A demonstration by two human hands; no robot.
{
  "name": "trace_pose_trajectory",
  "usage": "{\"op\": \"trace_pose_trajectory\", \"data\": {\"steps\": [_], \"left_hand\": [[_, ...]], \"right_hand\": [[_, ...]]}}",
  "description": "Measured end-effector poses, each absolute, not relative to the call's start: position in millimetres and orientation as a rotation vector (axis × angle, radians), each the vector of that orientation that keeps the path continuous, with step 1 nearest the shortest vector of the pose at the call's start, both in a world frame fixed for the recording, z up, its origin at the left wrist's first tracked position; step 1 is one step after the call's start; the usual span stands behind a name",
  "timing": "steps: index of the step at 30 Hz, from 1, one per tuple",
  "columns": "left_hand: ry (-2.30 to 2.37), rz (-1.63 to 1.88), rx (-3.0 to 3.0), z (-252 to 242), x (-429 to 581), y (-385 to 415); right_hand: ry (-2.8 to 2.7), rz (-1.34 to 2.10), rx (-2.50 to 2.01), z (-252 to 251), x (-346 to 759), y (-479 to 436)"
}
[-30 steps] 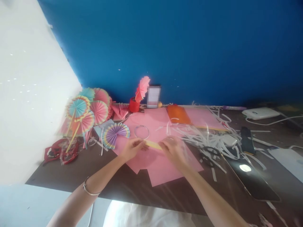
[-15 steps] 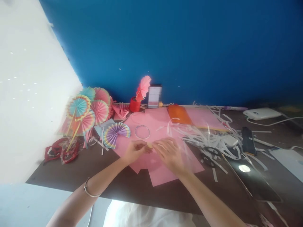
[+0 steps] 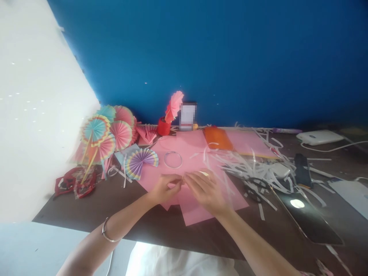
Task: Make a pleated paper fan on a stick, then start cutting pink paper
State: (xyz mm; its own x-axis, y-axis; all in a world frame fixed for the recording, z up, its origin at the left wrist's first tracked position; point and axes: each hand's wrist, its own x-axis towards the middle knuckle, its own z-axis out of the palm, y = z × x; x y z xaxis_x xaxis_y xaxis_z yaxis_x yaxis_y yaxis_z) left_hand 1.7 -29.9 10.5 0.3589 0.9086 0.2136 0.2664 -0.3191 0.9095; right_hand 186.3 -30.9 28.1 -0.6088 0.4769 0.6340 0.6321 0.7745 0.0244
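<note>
Presently, through the head camera, I see both hands meeting above the pink paper sheets (image 3: 195, 214), which lie on the dark brown tabletop (image 3: 155, 230). The left hand (image 3: 166, 188) has its fingers bent, with thumb and fingertips near to each other; whether they grip something, I cannot tell. On the right hand (image 3: 205, 191), the fingers are rather straight and side by side, their tips reaching to the left fingertips; its grip is also hidden from me. A pale yellow piece of paper (image 3: 204, 173) (only a small part is visible) shows at the far side of the right hand's fingers. Beyond the hands, a thin ring (image 3: 173, 167) lies on the pink sheets, and to its left rests a purple pleated paper fan (image 3: 138, 164). Farther right, I find a heap of white paper strips (image 3: 253, 168) and a black-screened phone (image 3: 314, 226).
</note>
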Motion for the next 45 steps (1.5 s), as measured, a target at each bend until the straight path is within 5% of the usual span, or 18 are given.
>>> {"op": "trace_pose_trajectory", "data": {"steps": [8,27,45], "left_hand": [[1.078,0.971,2.004,11.7,0.4,-31.3],[1.0,1.045,1.752,11.8,3.0,-31.4],[1.036,1.266,1.14,3.7,-12.0,-3.5]], "right_hand": [[-2.421,-0.469,-0.784,35.9,186.3,-33.5],[-1.97,-0.108,-0.931,34.6,173.1,-31.3],[-1.285,-0.061,-1.713,-1.0,268.4,45.1]]}}
